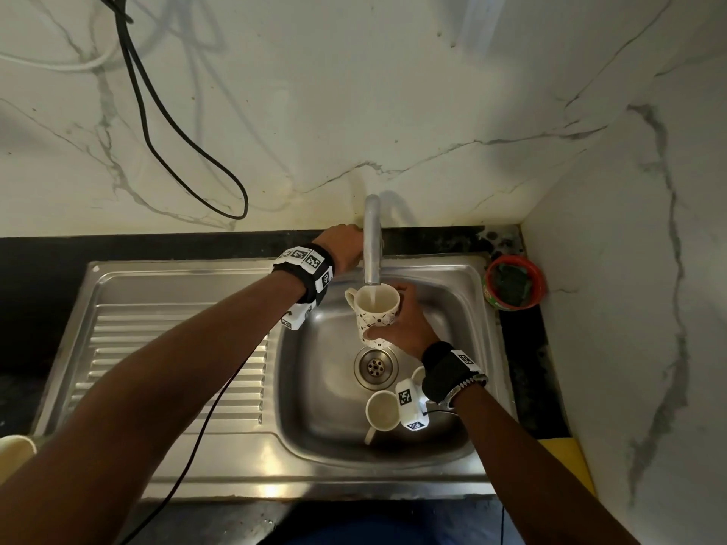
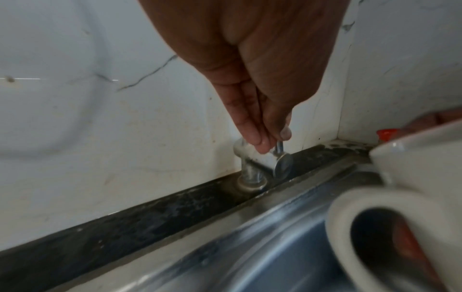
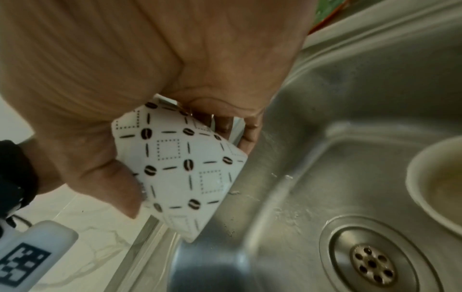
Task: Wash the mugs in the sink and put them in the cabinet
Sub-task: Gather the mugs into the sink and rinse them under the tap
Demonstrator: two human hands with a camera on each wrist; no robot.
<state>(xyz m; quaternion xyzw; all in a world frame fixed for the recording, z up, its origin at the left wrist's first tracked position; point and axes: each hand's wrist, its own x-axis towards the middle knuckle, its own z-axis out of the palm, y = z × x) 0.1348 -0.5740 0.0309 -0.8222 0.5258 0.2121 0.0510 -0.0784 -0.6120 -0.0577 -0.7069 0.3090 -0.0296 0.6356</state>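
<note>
A white mug with a dark bean-and-square pattern (image 1: 373,317) is held upright under the tap spout (image 1: 371,245), and water runs into it. My right hand (image 1: 387,310) grips it round the body; the right wrist view shows the thumb and fingers wrapped round this mug (image 3: 180,168). My left hand (image 1: 346,245) reaches behind the spout, and its fingertips (image 2: 260,142) pinch the small chrome tap handle (image 2: 280,150). A second pale mug (image 1: 383,411) stands in the sink basin (image 1: 314,387) near the drain (image 1: 373,365). Another mug is partly hidden under my right wrist.
A ribbed drainboard (image 1: 157,348) lies left of the basin. A red bowl holding a green scrubber (image 1: 513,283) sits in the back right corner. A black cable (image 1: 177,123) hangs on the marble wall. A pale cup (image 1: 15,452) shows at the lower left edge.
</note>
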